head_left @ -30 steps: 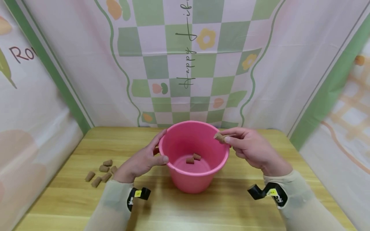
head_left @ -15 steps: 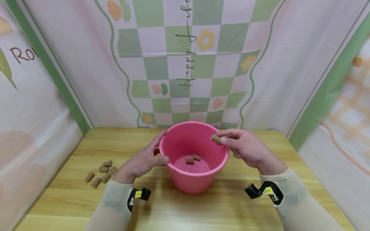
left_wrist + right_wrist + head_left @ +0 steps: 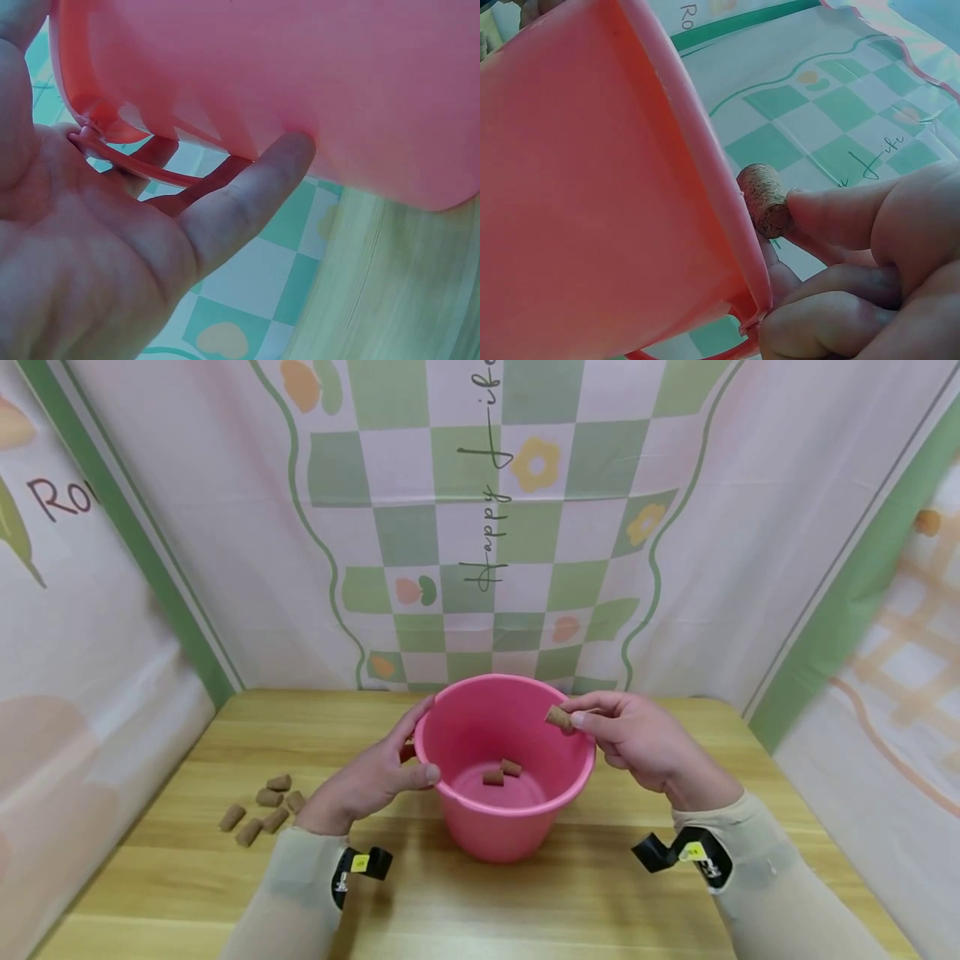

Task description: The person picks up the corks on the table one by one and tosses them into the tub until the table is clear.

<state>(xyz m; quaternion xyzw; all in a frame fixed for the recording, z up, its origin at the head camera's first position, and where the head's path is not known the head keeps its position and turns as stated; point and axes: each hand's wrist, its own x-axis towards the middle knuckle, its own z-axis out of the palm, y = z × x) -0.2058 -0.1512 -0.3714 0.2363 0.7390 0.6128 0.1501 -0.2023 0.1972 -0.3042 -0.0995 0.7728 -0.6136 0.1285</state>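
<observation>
A pink plastic bucket (image 3: 504,835) stands upright on the wooden table. My left hand (image 3: 375,778) grips its left side, the thumb at the rim; in the left wrist view the fingers (image 3: 247,199) lie against the outer wall and the handle (image 3: 146,166). Between thumb and fingertips my right hand (image 3: 645,742) pinches a cork (image 3: 558,718), held over the bucket's right rim. The right wrist view shows the cork (image 3: 763,196) right beside the rim, other fingers curled below. Two more corks (image 3: 492,777) lie on the bucket's floor.
Several loose corks (image 3: 248,832) lie on the table (image 3: 187,877) left of my left forearm. A printed curtain (image 3: 285,610) closes off the back of the table, with others at both sides. Black camera straps sit on both wrists.
My right hand has shifted slightly left with the cork, bringing it further over the bucket's opening. The left hand, the bucket and the other corks have stayed put.
</observation>
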